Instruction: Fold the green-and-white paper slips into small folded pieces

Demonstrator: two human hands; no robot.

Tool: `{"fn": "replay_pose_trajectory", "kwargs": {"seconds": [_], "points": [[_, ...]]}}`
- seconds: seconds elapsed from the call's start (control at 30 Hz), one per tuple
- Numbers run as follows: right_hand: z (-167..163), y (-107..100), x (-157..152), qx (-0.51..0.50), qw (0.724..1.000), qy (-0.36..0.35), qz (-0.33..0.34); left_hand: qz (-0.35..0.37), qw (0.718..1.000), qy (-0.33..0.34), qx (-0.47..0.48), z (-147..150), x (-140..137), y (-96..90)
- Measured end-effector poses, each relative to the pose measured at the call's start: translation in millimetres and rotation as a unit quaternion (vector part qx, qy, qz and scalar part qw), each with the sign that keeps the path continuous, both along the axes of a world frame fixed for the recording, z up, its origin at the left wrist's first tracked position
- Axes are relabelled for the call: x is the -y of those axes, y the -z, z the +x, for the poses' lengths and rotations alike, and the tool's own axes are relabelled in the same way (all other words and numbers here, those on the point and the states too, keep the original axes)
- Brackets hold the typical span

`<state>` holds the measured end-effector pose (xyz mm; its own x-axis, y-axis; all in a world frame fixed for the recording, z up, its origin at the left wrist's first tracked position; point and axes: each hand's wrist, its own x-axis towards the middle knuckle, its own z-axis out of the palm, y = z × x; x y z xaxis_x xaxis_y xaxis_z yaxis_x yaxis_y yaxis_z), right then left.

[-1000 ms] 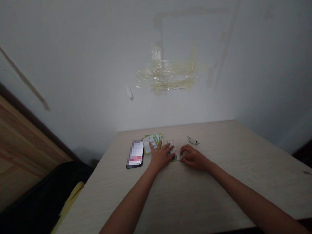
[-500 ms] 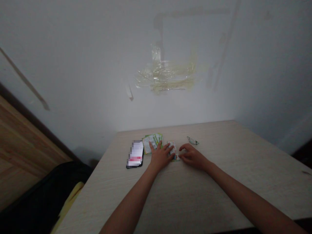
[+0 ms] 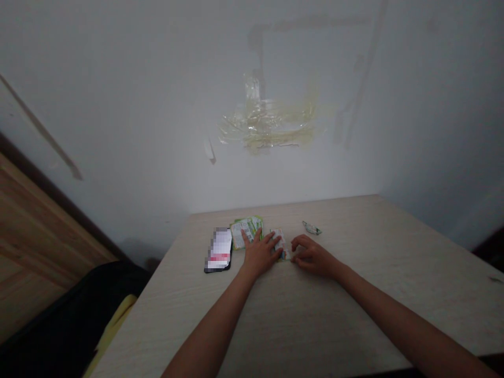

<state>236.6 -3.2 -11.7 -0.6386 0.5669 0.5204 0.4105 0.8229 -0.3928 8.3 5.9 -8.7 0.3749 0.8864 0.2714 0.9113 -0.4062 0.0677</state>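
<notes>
My left hand point(image 3: 260, 256) lies flat with its fingers spread. Its thumb side rests over a fanned pile of green-and-white printed cards point(image 3: 238, 234), and its other fingers press on a single small printed sheet point(image 3: 279, 242) to the right of the pile. Close to that sheet's right edge, my right hand point(image 3: 317, 258) has its fingers curled but apart from the thumb, with nothing visible between them. Beyond the right hand, a small folded piece of green-and-white paper point(image 3: 312, 228) sits on the table.
A phone point(image 3: 223, 249) with a lit, partly blurred screen lies left of the cards. The pale wooden table point(image 3: 307, 320) meets a wall point(image 3: 157, 131) bearing peeling clear tape point(image 3: 271, 126). Dark and yellow cloth point(image 3: 114, 320) is beside the table's left edge.
My right hand has shifted slightly right and toward me, a little away from the sheet's edge. My left hand stays in place on the cards and sheet.
</notes>
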Motion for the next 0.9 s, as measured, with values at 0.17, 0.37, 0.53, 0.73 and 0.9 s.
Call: {"fn": "replay_pose_trajectory", "kwargs": {"seconds": [0.17, 0.37, 0.53, 0.73, 0.9], "points": [[2, 4, -1, 0.001, 1.000, 0.014, -0.013, 0.002, 1.000, 0.009, -0.001, -1, 0, 0.3], [9, 14, -13, -0.032, 0.998, 0.046, -0.011, -0.004, 1.000, 0.023, 0.002, -2, 4, -3.1], [9, 13, -12, -0.011, 0.997, 0.057, -0.042, -0.021, 0.999, 0.033, 0.006, -2, 7, -5.8], [4, 11, -7, 0.004, 0.997, 0.063, -0.035, -0.045, 0.998, 0.030, 0.011, -2, 8, -7.6], [1, 9, -7, 0.025, 0.996, 0.083, 0.010, -0.056, 0.998, 0.036, 0.009, -2, 10, -6.6]]}}
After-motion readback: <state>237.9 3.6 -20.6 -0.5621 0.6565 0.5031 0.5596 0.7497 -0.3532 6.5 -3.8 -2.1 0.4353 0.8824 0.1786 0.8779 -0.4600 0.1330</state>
